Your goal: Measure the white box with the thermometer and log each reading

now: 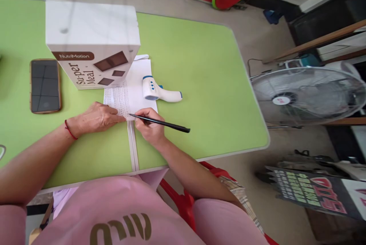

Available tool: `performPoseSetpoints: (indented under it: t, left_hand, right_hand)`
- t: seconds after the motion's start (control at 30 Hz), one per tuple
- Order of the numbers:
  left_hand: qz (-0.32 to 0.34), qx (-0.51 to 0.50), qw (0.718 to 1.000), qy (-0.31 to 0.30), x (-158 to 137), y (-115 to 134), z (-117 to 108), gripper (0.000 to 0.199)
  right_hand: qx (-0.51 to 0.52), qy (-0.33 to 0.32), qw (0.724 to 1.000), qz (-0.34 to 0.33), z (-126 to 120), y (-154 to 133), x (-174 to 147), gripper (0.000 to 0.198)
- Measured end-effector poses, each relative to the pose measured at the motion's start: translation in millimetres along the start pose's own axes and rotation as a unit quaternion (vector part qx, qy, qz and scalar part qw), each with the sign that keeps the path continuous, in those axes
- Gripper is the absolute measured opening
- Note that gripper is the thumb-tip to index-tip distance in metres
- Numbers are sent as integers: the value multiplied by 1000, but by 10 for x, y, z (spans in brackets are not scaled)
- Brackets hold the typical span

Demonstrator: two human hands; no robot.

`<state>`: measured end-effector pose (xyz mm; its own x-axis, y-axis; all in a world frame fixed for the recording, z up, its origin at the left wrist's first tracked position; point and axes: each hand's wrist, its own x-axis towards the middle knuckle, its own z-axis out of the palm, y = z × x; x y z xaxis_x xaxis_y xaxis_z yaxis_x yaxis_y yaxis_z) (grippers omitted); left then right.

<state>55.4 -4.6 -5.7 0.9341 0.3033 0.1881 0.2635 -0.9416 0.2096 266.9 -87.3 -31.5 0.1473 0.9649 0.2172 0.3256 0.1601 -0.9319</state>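
Holding one black pen (160, 123) in our closed right hand (149, 126), we flatten one written sheet (130, 92) on the green tabletop (200, 65) with our open left hand (95, 118); one thermometer (158, 91), one box (91, 42) and one phone (45, 85) lie nearby.

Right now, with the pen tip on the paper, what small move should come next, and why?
Probably carry on writing: the right hand holds the pen with its tip at the paper, just below the written lines, and the left hand pins the sheet flat.
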Motion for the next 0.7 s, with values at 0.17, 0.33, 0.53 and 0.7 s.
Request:
performPoseSetpoints:
  t: [0.17,0.33,0.53,0.7]
  left_hand:
    - [-3,-1,1000,-3,6,3,-14,27]
    - [-7,4,1000,-9,9,17,-15,28]
    - [-3,1,1000,1,7,18,-17,28]
    - [-8,2,1000,-8,10,18,-12,29]
  right_hand:
    - [-43,-4,998,-47,27,19,-1,8]
    - [-38,-37,991,-119,-2,11,32,12]
    - [-48,-46,990,-123,3,22,24,12]
    - [-57,-48,991,-109,-1,14,23,12]
